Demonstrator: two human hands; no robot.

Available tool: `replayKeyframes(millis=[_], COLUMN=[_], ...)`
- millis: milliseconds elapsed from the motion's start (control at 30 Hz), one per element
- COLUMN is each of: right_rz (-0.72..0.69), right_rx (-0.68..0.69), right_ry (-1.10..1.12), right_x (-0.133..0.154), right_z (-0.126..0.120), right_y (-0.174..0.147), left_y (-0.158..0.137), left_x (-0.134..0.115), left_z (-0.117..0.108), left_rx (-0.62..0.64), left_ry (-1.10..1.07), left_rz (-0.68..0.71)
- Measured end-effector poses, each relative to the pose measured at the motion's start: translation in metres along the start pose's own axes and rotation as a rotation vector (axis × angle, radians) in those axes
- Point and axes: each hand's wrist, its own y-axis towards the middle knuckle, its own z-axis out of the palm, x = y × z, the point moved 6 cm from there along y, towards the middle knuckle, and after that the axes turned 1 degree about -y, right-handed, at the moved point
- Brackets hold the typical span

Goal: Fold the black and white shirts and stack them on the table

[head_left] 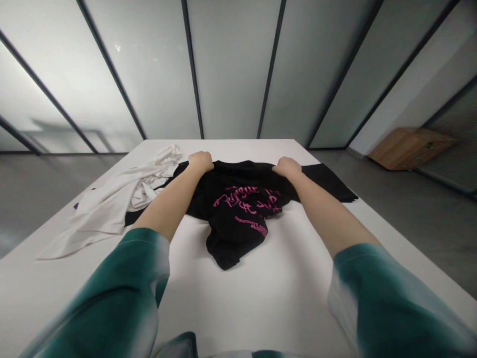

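Observation:
A black T-shirt with pink lettering hangs in loose folds between my hands, its lower part bunched on the table. At its upper left, my left hand is closed on the cloth. My right hand grips the upper right part in the same way, with fingers curled out of sight behind the fabric. To the left lies a crumpled white garment, close to my left forearm. Beyond my right hand, a flat black cloth rests near the table's right edge; whether it is separate from the shirt I cannot tell.
The white table stretches out in front of me, its far edge near a frosted glass wall with dark frames. A wooden cabinet stands on the grey floor at the right.

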Motion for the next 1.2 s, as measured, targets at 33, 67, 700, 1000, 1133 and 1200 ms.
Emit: replayKeyframes(millis=[33, 67, 700, 1000, 1133, 1200], right_rz=[0.032, 0.06, -0.304, -0.096, -0.355, -0.447], right_rx=[-0.065, -0.133, -0.013, 0.018, 0.034, 0.016], right_ry=[0.051, 0.108, 0.141, 0.086, -0.018, -0.018], right_x=[-0.002, -0.003, 0.012, -0.04, -0.019, -0.006], right_z=[-0.008, -0.016, 0.043, 0.067, 0.068, 0.07], right_y=[0.002, 0.004, -0.077, -0.091, -0.097, -0.103], left_y=[0.003, 0.007, -0.054, -0.089, -0.092, -0.092], left_x=[0.002, 0.004, 0.012, 0.033, 0.036, 0.027], left_z=[-0.011, -0.021, 0.098, 0.089, 0.091, 0.093], left_rx=[-0.036, -0.07, 0.143, -0.121, 0.037, 0.031], left_ry=[-0.012, -0.029, -0.07, -0.095, -0.082, -0.129], left_rz=[-0.038, -0.076, 0.249, 0.053, 0.052, 0.144])
